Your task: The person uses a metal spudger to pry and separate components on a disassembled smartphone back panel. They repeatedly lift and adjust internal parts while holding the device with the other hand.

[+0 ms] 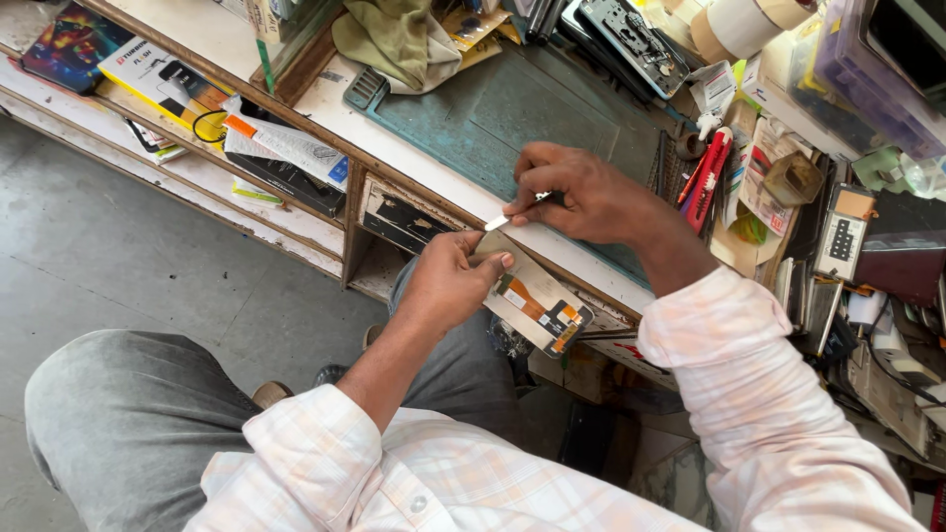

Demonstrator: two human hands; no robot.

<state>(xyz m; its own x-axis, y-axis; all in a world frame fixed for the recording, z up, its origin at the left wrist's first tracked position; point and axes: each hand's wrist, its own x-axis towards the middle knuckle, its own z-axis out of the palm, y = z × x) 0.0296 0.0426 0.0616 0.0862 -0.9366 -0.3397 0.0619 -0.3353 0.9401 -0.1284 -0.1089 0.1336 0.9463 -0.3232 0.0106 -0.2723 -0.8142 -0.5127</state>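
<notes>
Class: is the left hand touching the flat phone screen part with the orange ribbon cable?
Touching. The head view shows the left hand gripping one end of the screen part, thumb pressed on its back.

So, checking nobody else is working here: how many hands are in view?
2. The left hand holds a phone screen panel below the bench edge; the right hand holds a thin metal tool just above it. No others show.
</notes>
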